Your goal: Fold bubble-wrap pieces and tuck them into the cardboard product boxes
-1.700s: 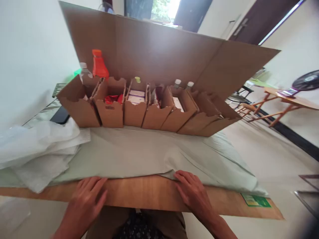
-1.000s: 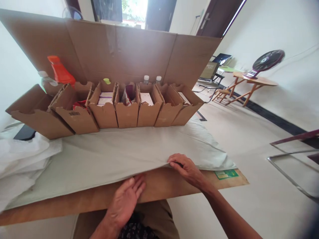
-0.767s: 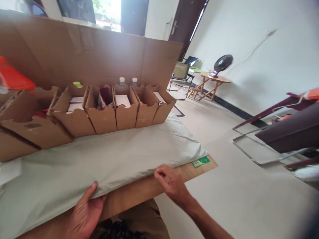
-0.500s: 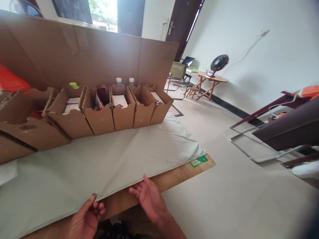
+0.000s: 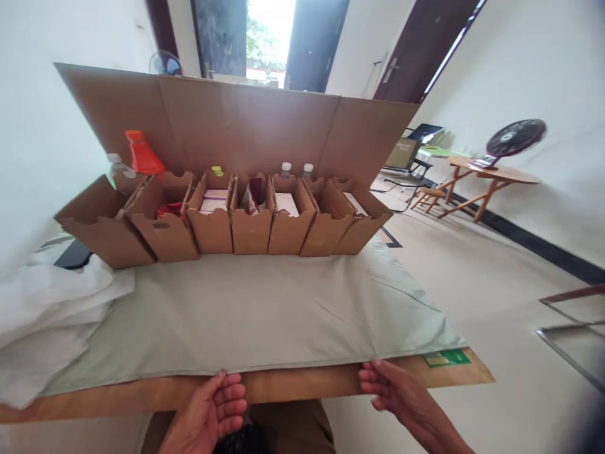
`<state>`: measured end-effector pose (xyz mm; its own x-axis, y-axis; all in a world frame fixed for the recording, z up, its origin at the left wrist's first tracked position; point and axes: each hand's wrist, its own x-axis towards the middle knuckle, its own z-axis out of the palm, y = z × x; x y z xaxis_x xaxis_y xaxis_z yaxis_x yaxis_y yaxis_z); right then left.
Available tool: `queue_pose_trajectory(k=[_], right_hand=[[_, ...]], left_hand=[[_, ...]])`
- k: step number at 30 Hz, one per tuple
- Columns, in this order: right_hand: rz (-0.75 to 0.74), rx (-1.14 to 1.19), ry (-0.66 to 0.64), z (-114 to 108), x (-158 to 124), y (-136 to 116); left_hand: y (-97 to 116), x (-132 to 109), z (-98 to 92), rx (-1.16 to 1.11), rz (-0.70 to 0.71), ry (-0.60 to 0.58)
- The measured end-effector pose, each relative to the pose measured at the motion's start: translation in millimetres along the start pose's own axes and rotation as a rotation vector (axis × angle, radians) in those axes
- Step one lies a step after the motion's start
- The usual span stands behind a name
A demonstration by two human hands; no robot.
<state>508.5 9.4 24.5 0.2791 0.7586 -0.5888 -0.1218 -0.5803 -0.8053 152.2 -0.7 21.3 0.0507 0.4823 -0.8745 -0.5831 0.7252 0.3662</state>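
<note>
A pale green tablecloth [image 5: 283, 302] covers most of the wooden table [image 5: 302, 383], leaving the front strip of wood bare. My left hand [image 5: 210, 410] is at the cloth's front edge, thumb tip against the hem and the other fingers loosely curled below. Farther right, my right hand [image 5: 392, 391] pinches the same hem between thumb and forefinger; a crease runs up the cloth from there. Parts of both grips are hidden under the fingers. Beyond the hands, cardboard bins [image 5: 250, 233] stand in a row on the cloth.
A tall cardboard panel [image 5: 265, 126] rises behind the bins, which hold bottles, boxes and packets. Crumpled white plastic [image 5: 51, 315] lies at the left, near a dark flat object [image 5: 73, 254]. A green label [image 5: 447, 358] marks the right table corner. A fan [image 5: 513, 135] stands farther back.
The view has swung left and levelled, showing more bins. My right hand has moved away from the left one and closed on the hem; earlier its fingers were spread beside it.
</note>
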Motion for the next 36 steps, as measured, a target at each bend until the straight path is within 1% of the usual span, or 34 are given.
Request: queue_pose_trajectory(k=[1,2,3,4,5,7,8,9,10,12,13,14,16,18,20,21,22,23,24,25,26,27,28,30,31,32,33,34,36], right_hand=[[-0.012,-0.099,-0.021,-3.0,-0.1,-3.2],[-0.053,-0.207,-0.042,-5.7,0.2,-8.1],[-0.122,-0.325,-0.065,-7.3,1.1,-14.6],[-0.22,-0.449,-0.078,-6.8,2.7,-22.1],[-0.338,-0.571,-0.075,-3.6,5.5,-29.8],[-0.624,-0.783,-0.041,11.9,15.3,-42.4],[-0.775,-0.871,-0.029,23.5,22.4,-45.3],[-0.922,-0.95,-0.026,36.4,30.5,-45.0],[-1.061,-1.026,-0.032,49.4,39.2,-41.1],[-1.277,-1.177,-0.045,69.2,55.9,-23.9],[-1.356,-1.242,-0.029,73.6,63.3,-12.1],[-1.416,-1.289,-0.002,73.3,69.9,0.3],[-1.487,-1.344,0.035,60.2,80.9,21.1],[-1.504,-1.363,0.012,39.4,88.5,29.3],[-1.506,-1.35,-0.068,27.2,91.5,21.7],[-1.507,-1.333,-0.112,29.4,90.6,13.1],[-1.511,-1.303,-0.14,38.9,87.8,2.7],[-1.517,-1.266,-0.157,56.0,83.1,-8.5],[-1.516,-1.235,-0.164,80.4,76.5,-19.2],[-1.549,-1.167,-0.152,111.0,68.4,-28.6],[-1.557,-1.133,-0.207,146.0,59.3,-36.0],[-1.555,-1.126,-0.298,183.2,49.6,-40.9],[-1.538,-1.129,-0.382,220.3,40.0,-43.1],[-1.432,-1.214,-0.52,285.1,22.7,-40.3],[-1.388,-1.257,-0.572,309.8,15.5,-36.0],[-1.38,-1.277,-0.615,328.3,9.5,-30.9],[-1.376,-1.294,-0.651,341.0,4.7,-25.6],[-1.381,-1.304,-0.681,348.8,0.7,-21.1],[-1.391,-1.317,-0.724,356.3,-4.9,-17.4]], left_hand=[[-2.2,-1.4,-8.0,0.029,0.014,-0.034],[-3.7,-2.3,-16.7,0.078,0.072,-0.059],[-4.0,-2.8,-25.5,0.155,0.186,-0.07],[-2.4,-2.5,-33.5,0.265,0.358,-0.058],[1.3,-1.3,-40.3,0.401,0.573,-0.024],[13.8,4.0,-49.0,0.721,0.995,0.09],[21.0,7.8,-51.2,0.883,1.152,0.154],[27.6,11.9,-52.8,1.031,1.251,0.212],[32.7,16.0,-54.5,1.16,1.29,0.26],[35.7,22.6,-60.3,1.354,1.266,0.311],[33.2,24.5,-64.9,1.412,1.244,0.314],[28.4,25.3,-70.4,1.444,1.233,0.305],[14.3,23.0,-81.6,1.445,1.246,0.288],[1.2,16.2,-90.2,1.416,1.263,0.28],[-2.2,6.6,-94.0,1.394,1.265,0.259],[1.7,1.8,-94.1,1.379,1.271,0.258],[9.5,-2.3,-93.1,1.366,1.285,0.277],[20.7,-5.1,-91.3,1.36,1.304,0.319],[34.5,-6.2,-89.1,1.366,1.324,0.389],[49.4,-5.4,-86.9,1.403,1.34,0.474],[64.1,-2.8,-85.1,1.466,1.335,0.548],[77.1,1.2,-84.4,1.527,1.316,0.6],[87.2,6.0,-85.0,1.549,1.299,0.631],[96.5,15.3,-91.8,1.574,1.263,0.662],[95.5,18.8,-97.9,1.574,1.249,0.669],[91.2,20.9,-105.3,1.579,1.237,0.674],[84.3,21.6,-113.5,1.583,1.225,0.676],[75.6,21.0,-121.7,1.587,1.217,0.675],[55.1,17.4,-135.8,1.589,1.221,0.666]])
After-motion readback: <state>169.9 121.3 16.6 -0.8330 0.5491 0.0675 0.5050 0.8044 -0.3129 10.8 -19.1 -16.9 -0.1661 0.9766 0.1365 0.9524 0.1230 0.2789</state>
